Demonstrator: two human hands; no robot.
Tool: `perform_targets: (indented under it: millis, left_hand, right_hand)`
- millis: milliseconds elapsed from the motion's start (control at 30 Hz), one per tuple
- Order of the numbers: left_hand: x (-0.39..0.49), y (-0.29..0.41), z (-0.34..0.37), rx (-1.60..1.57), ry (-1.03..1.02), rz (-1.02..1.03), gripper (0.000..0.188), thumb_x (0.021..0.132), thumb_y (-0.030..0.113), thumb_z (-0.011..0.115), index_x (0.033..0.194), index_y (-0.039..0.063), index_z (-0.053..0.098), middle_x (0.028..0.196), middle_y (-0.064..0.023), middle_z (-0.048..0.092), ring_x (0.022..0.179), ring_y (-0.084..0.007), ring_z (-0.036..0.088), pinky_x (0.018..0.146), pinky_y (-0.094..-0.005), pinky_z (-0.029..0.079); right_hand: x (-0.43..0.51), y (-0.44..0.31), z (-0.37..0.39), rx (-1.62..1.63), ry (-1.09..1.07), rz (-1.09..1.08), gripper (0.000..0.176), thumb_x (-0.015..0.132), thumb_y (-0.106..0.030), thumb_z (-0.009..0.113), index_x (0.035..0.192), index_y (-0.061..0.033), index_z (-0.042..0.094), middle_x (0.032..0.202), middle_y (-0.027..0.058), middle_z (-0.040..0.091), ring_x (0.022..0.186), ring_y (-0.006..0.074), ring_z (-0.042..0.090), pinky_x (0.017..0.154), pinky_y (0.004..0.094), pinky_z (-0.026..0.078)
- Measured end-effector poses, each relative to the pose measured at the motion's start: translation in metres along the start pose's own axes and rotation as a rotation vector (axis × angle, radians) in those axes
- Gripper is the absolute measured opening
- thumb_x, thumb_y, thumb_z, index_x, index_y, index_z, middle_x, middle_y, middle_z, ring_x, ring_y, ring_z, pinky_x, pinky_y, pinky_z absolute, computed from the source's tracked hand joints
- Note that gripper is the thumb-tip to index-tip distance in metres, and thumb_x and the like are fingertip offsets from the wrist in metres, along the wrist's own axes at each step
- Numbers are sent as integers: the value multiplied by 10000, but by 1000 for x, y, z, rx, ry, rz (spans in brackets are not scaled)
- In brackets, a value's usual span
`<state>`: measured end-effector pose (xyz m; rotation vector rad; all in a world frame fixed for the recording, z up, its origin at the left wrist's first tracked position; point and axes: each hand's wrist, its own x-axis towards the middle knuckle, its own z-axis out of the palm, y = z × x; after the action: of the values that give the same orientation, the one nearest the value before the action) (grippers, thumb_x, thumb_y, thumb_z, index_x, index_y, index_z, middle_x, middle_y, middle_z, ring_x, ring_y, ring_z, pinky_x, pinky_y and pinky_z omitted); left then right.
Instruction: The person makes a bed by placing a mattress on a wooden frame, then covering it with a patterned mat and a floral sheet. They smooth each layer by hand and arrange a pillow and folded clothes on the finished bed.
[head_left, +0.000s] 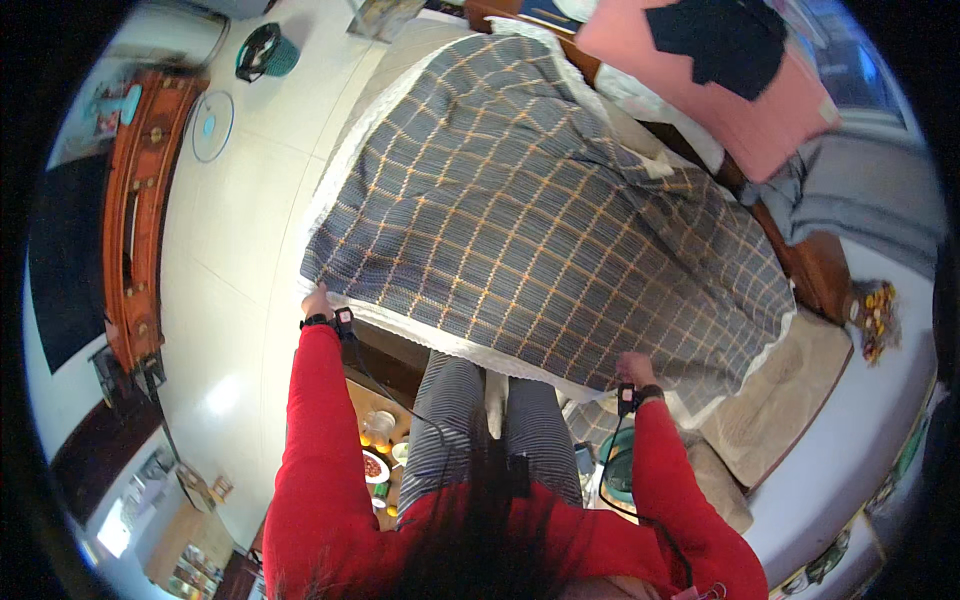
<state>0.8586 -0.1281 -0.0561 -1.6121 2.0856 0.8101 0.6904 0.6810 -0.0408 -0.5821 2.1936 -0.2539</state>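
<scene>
A grey checked sofa cover (525, 225) with orange-and-white lines and a white lace edge spreads out before me, rumpled toward its right side. My left hand (318, 301) grips its near left corner. Farther right, my right hand (636, 369) holds the cover close to its near edge, fingers curled into the cloth. Between both hands the lace hem (450, 341) hangs slack above my striped trousers (450, 420). Beyond the right hand, a beige seat cushion (780, 405) shows from under the cloth. What lies beneath the cover's middle is hidden.
Behind me on the left stands a low table with a plate of red food (375, 466) and a clear jar (379, 426). A dark red wooden cabinet (135, 217) runs along the left. A teal basket (279, 56) stands on the floor. Pink cloth (720, 97) lies at the upper right.
</scene>
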Motion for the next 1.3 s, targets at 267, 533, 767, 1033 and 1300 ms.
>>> perform_targets:
  millis: [267,533,767,1033,1300]
  left_hand:
    - [24,19,15,274,346,-475,533,836,196,672,1300,34,468,1261,-232,482,1152,-373,486,946,-454,413]
    - [201,328,11,-94,284,1150,543,848,-6,545,1373,25,413,1372,-228,430,1259,-386,446,1059,-406,375]
    - [294,562,92,152,135,1168,739,806,469,683,1323,-8,455,1205,-277,571,1117,-422,550,957,-455,454]
    - [273,593,36,493,383,1050,395,823,282,608,1175,103,595,1147,-200,630,1033,-396,613,882,-480,492]
    - [321,624,-41,225,587,1009,399,785,245,593,1112,18,611,1130,-276,591,1073,-434,548,909,-488,460]
  right_hand:
    - [327,-98,-228,206,946,39,231,922,-168,541,1071,-45,666,1052,184,651,991,385,594,854,442,464]
    - [529,-12,-339,-167,624,400,790,829,-333,685,1457,-79,278,1310,300,486,1191,443,498,977,484,429]
    - [542,101,-270,250,806,218,434,910,-262,536,1298,-70,498,1164,289,596,1123,439,554,940,469,443]
    - [465,-100,-411,372,811,328,403,895,-214,534,1271,-70,549,1234,202,589,1092,360,594,898,443,472]
    - [489,-166,-494,389,1281,-296,244,937,-182,549,1118,-19,571,983,115,639,873,217,600,756,318,470]
